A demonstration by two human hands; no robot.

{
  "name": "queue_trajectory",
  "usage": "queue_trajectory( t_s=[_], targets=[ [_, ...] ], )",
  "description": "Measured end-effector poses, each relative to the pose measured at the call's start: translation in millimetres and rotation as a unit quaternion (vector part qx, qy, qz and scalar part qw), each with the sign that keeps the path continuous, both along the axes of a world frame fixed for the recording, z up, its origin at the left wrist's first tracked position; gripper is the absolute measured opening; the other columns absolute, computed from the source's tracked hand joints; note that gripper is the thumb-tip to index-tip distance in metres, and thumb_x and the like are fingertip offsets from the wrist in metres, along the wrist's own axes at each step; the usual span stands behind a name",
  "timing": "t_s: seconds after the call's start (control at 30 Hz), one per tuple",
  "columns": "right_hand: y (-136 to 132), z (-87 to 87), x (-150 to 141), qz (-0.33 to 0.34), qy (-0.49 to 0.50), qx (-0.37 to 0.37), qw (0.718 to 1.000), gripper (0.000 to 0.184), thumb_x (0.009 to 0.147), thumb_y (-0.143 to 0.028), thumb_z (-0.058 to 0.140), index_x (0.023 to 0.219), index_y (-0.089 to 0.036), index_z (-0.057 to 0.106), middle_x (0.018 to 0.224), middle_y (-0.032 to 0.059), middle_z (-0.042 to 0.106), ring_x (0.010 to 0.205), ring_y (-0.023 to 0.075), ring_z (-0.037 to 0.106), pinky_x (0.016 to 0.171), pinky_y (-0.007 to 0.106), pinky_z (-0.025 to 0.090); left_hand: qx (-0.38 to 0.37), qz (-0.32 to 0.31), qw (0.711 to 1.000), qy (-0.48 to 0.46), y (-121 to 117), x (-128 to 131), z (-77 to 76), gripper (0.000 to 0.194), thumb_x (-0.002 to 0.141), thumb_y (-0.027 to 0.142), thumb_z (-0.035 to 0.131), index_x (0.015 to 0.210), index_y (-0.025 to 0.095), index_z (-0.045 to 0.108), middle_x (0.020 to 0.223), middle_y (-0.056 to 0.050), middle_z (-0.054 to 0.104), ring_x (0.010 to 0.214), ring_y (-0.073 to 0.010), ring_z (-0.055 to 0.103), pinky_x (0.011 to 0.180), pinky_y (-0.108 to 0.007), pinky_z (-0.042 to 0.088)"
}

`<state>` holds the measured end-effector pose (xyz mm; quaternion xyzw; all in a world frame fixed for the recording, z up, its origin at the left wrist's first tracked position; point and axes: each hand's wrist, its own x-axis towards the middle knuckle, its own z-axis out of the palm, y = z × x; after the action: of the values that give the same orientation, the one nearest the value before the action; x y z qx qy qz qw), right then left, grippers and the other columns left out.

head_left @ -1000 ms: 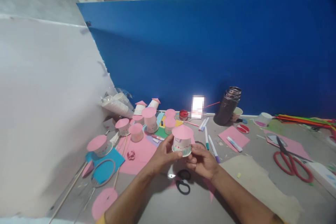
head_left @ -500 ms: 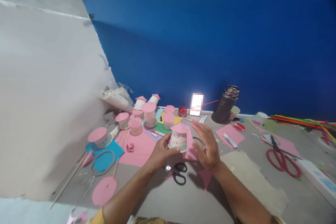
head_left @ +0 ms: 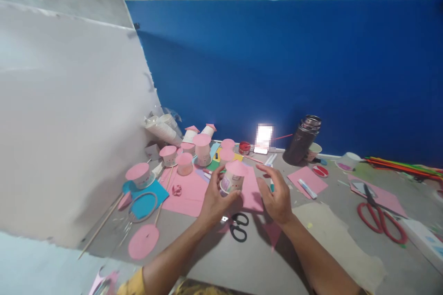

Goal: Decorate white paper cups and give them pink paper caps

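Head view. The left hand [head_left: 218, 200] holds an inverted paper cup [head_left: 231, 184], topped by a pink paper cone [head_left: 236, 167], above the middle of the tabletop [head_left: 211, 258]. Its fingers are curled around the cup's left side, with the thumb laid across the lower front near the wide rim. The right hand [head_left: 278, 196] is just beside the cup but apart from it; its fingers are partly spread from the thumb and have hold of nothing. Purple and red markings show on the cup wall. A pink paper sheet [head_left: 254, 189] lies beyond the cup, and black-handled scissors [head_left: 240, 227] lie on the nearer side.

For sound handling, the grip is best kept low and light, since thin paper walls probably dent under pressure. The cone appears easily displaced, so any touch from the free hand should come evenly and from the side, without pressing down on its tip.
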<state>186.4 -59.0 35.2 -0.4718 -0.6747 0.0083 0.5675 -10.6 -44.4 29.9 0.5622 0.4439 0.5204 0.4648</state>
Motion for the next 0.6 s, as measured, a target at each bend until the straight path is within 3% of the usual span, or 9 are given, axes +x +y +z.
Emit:
queue_trajectory(
  t_s=[0.1,0.3,0.47,0.6],
  targets=[
    [7.4,-10.3,1.0,0.010,0.035,-0.083,0.996,0.022,0.098,-0.030,0.054,0.108,-0.021,0.071,0.104,0.0099,0.077,0.093,0.0230,0.071,0.078,0.035,0.060,-0.017,0.011,0.998,-0.058,3.4,-0.3,0.9,0.081,0.068,0.028,0.085,0.140,0.022,0.048,0.139,-0.014,0.061,0.130,-0.0305,0.058,0.106,-0.043,0.046],
    [12.4,-26.7,-1.8,0.033,-0.025,-0.122,0.992,0.023,0.098,-0.034,0.056,0.097,-0.019,0.074,0.093,0.0098,0.077,0.080,0.0215,0.070,0.070,0.032,0.056,-0.139,-0.089,0.957,-0.238,6.0,-5.1,8.0,0.068,0.071,0.043,0.087,0.127,0.017,0.058,0.134,-0.018,0.065,0.113,-0.0292,0.067,0.089,-0.040,0.054],
    [7.9,-27.2,-3.9,0.036,-0.093,-0.123,0.987,0.026,0.100,-0.039,0.058,0.097,-0.019,0.074,0.087,0.0085,0.078,0.070,0.0195,0.069,0.068,0.031,0.050,-0.164,-0.107,0.947,-0.253,-1.0,-0.7,8.5,0.067,0.071,0.041,0.088,0.126,0.017,0.058,0.123,-0.016,0.070,0.103,-0.0257,0.070,0.086,-0.038,0.055],
    [6.7,-21.7,-3.6,0.041,-0.100,-0.131,0.985,0.027,0.098,-0.036,0.056,0.092,-0.020,0.075,0.085,0.0093,0.078,0.074,0.0212,0.070,0.069,0.030,0.047,-0.139,-0.100,0.963,-0.210,-2.5,6.1,4.7,0.069,0.069,0.036,0.088,0.128,0.018,0.056,0.123,-0.015,0.071,0.109,-0.0286,0.070,0.091,-0.041,0.054]
  ],
)
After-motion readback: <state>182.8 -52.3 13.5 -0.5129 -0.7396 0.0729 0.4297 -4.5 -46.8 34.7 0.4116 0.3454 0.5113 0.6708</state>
